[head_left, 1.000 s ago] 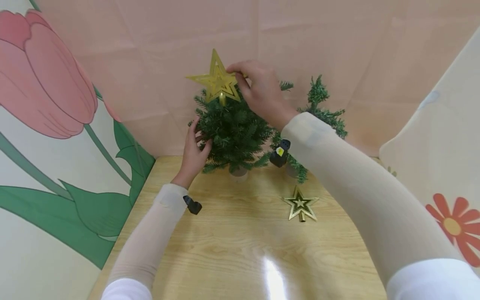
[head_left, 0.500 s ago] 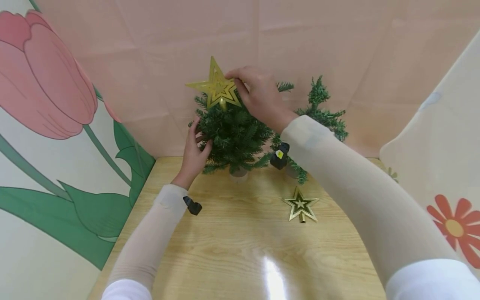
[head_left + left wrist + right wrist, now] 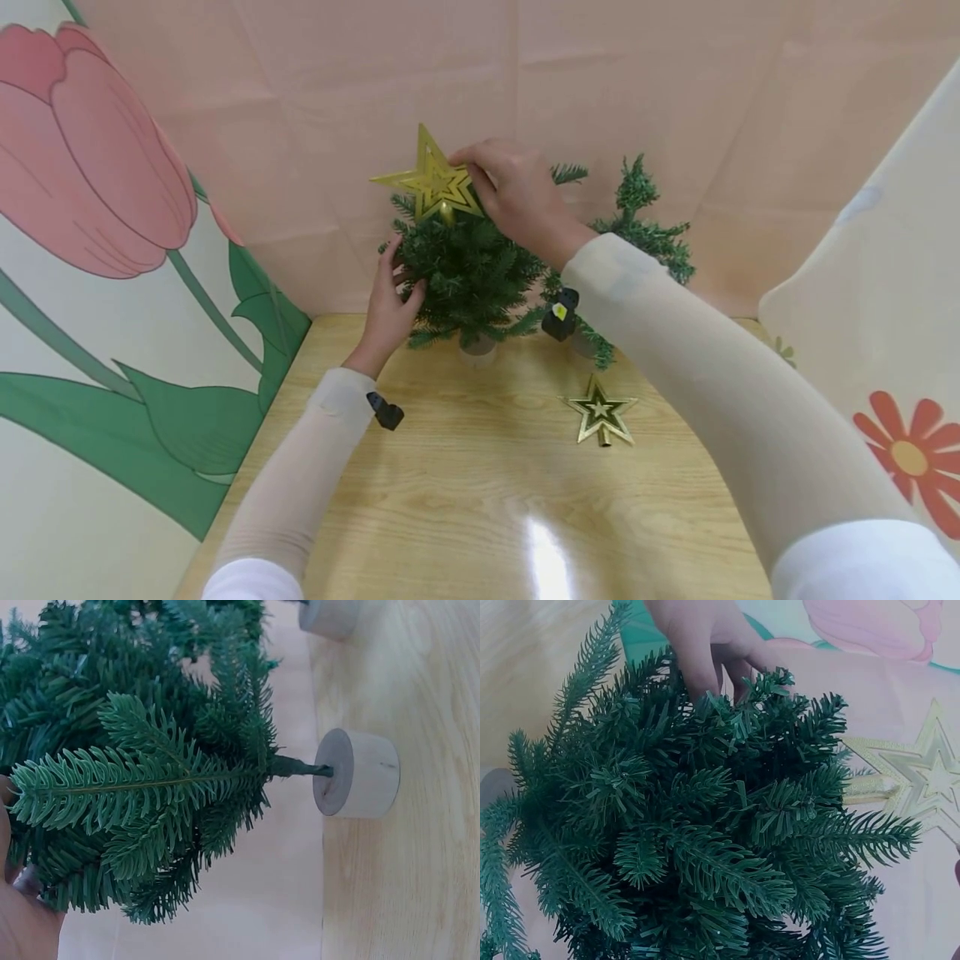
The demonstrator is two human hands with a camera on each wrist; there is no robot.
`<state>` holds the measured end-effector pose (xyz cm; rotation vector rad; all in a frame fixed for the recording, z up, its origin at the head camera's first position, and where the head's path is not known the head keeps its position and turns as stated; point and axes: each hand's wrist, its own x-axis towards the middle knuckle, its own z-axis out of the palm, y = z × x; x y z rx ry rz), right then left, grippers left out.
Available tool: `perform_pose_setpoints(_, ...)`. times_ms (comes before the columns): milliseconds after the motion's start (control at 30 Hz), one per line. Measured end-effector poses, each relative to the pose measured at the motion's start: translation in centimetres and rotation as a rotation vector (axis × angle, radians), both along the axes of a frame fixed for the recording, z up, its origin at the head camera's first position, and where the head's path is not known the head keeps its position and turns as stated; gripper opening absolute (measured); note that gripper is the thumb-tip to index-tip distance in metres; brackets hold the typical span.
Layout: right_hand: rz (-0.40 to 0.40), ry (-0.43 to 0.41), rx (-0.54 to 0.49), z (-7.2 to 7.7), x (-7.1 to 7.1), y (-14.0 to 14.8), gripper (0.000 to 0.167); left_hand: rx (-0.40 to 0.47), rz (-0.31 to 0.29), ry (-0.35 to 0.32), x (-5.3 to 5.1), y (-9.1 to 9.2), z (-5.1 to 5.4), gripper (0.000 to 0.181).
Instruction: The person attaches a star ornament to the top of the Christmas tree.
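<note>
l. fingers (image 3: pixel 695 664) ptly behind tree (image 3: pixel 697 840)

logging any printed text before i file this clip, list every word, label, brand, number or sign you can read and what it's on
None can be read in any view.
Yellow patch on the black device at the right wrist: too small to tell if it bears text.
Dark mark on the tree base: too blurred to read, if text at all.
</note>
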<state>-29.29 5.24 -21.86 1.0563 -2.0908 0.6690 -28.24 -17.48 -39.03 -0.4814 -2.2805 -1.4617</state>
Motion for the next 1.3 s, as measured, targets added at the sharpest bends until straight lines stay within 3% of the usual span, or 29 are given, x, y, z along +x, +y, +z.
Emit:
perform_pose_setpoints(1000, -0.024, -0.071, -0.014, -0.2, -0.2, 0.4, 0.024, -0.001, -0.004, -0.007, -0.1, 0.2, 0.0, 0.073)
perform_pose_setpoints(1300, 0.001, -0.033, -0.039, -0.2, -0.5, 0.3, 0.024, 0.003, -0.026, -0.007, 2.2, 0.9, 2.5, 0.073)
